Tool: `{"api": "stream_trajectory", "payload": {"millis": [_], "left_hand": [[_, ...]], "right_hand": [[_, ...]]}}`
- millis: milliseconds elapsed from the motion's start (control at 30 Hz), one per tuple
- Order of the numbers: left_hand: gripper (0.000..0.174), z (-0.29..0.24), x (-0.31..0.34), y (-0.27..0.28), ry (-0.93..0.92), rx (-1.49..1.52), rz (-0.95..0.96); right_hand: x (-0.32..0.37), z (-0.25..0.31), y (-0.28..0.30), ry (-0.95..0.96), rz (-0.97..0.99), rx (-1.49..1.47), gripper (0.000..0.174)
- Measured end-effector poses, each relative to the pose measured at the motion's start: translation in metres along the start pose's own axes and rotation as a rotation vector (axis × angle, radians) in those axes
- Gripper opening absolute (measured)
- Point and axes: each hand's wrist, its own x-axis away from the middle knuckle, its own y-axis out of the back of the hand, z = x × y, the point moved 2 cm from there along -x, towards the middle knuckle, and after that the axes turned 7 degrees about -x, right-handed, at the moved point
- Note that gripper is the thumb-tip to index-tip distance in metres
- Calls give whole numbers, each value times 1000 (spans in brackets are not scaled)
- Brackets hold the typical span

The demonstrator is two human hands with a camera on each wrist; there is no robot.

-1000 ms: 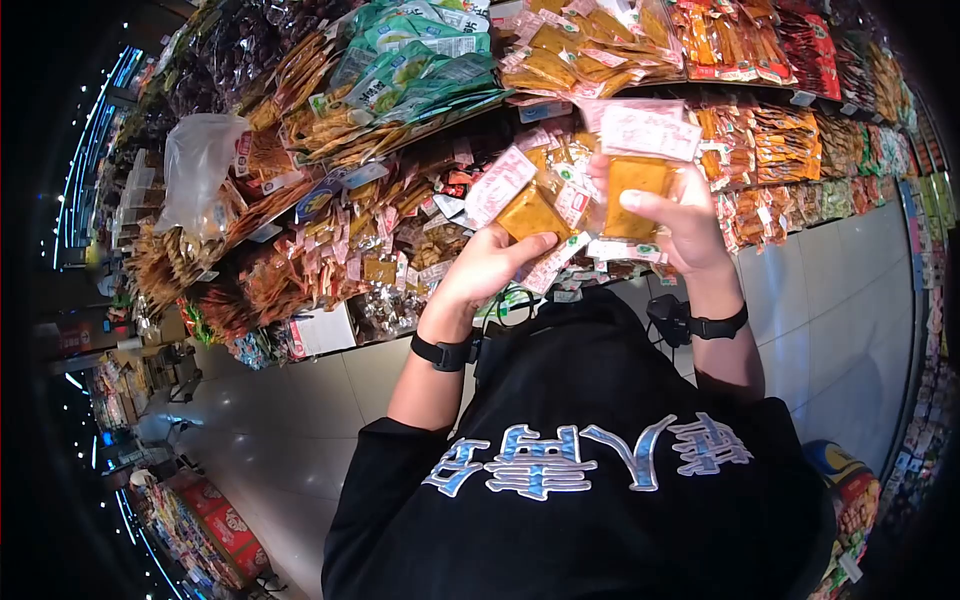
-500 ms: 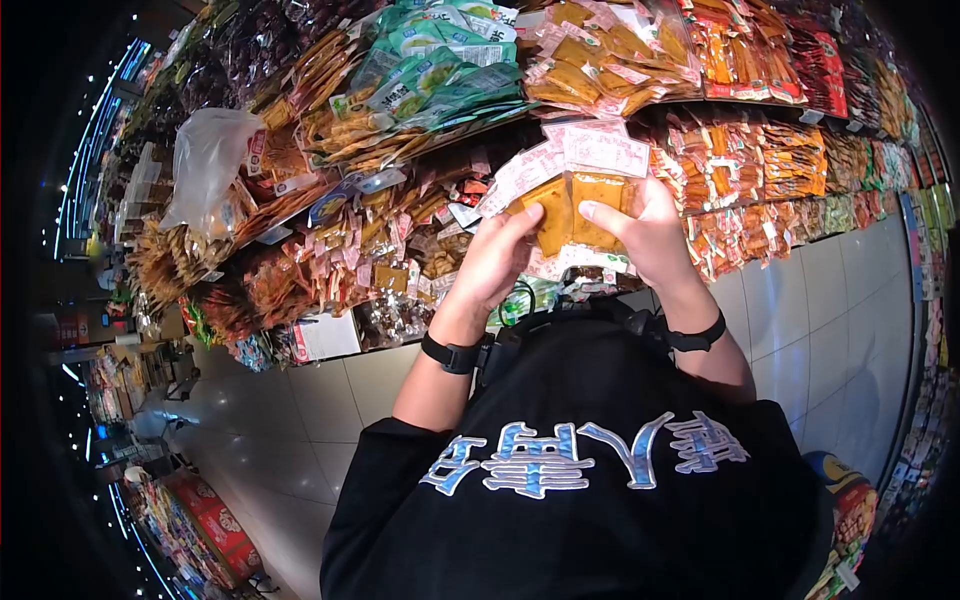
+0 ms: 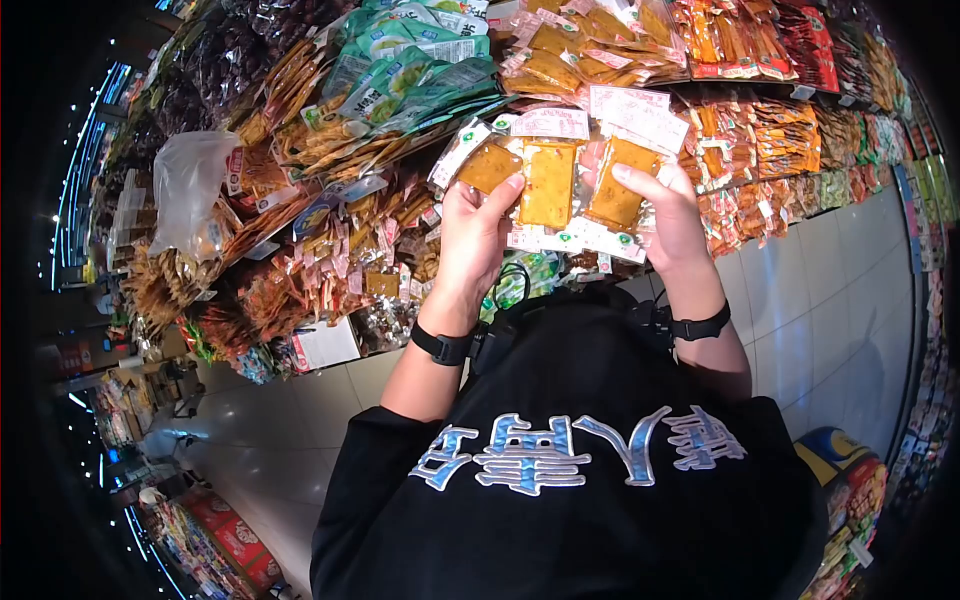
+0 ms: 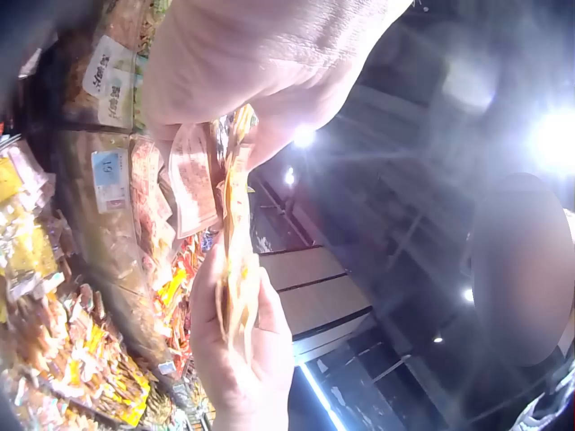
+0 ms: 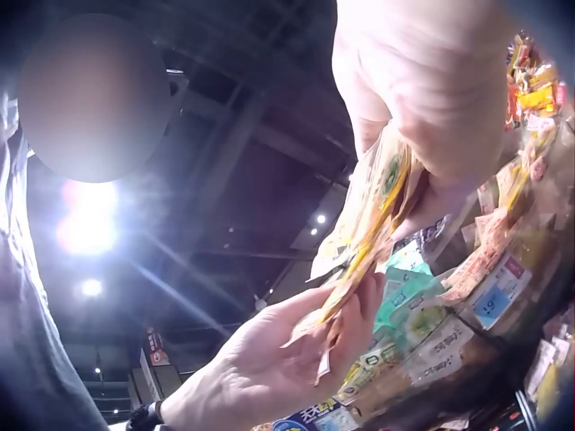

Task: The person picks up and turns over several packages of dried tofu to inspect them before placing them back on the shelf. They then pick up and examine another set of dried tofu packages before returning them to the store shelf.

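Both hands hold up a fan of clear snack packets [image 3: 548,182] with orange-brown slabs inside and pink-white labels, in front of a shelf display. My left hand [image 3: 478,222] grips the left two packets, thumb on the middle one. My right hand [image 3: 668,215] pinches the right packet [image 3: 614,196], thumb across its front. In the left wrist view the packets [image 4: 235,242] show edge-on between the left hand [image 4: 260,54] above and the right hand [image 4: 235,359] below. The right wrist view shows the right hand [image 5: 431,81] gripping the packets [image 5: 368,224], with the left hand [image 5: 269,368] under them.
Sloped shelves [image 3: 330,240] packed with bagged snacks stand ahead: green packets [image 3: 420,70], orange and red packs [image 3: 760,130]. A clear plastic bag [image 3: 190,180] hangs at the left. Grey tiled floor [image 3: 850,290] runs along the right, with another shelf row [image 3: 930,230] beyond.
A second ago each hand held a separate packet; they were brought together and now spread as a fan of three, held slightly higher.
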Motion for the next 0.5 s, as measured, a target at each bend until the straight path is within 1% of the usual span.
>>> {"api": "stream_trajectory", "payload": {"millis": [67, 100, 167, 233, 333, 367, 400, 467, 500], "left_hand": [[25, 0, 0, 1, 37, 20, 1], [25, -3, 0, -1, 43, 33, 1], [24, -5, -1, -2, 64, 43, 13], [25, -8, 0, -7, 37, 49, 23], [25, -5, -1, -12, 10, 29, 39], [25, -3, -2, -14, 2, 17, 42], [26, -2, -2, -16, 12, -6, 47], [27, 1, -2, -20, 29, -52, 53], [28, 2, -1, -21, 98, -97, 11]], "right_hand": [[1, 10, 0, -17, -7, -76, 37], [-1, 10, 11, -17, 2, -40, 43], [-4, 12, 17, 34, -8, -57, 43], [-6, 11, 23, 94, -26, -61, 41], [-7, 2, 31, 136, -142, 40, 37], [-4, -1, 28, 131, -158, 17, 33], [-1, -6, 22, 148, -246, 2, 28], [7, -12, 0, 96, -267, -50, 26], [7, -20, -2, 55, -257, -144, 29]]}}
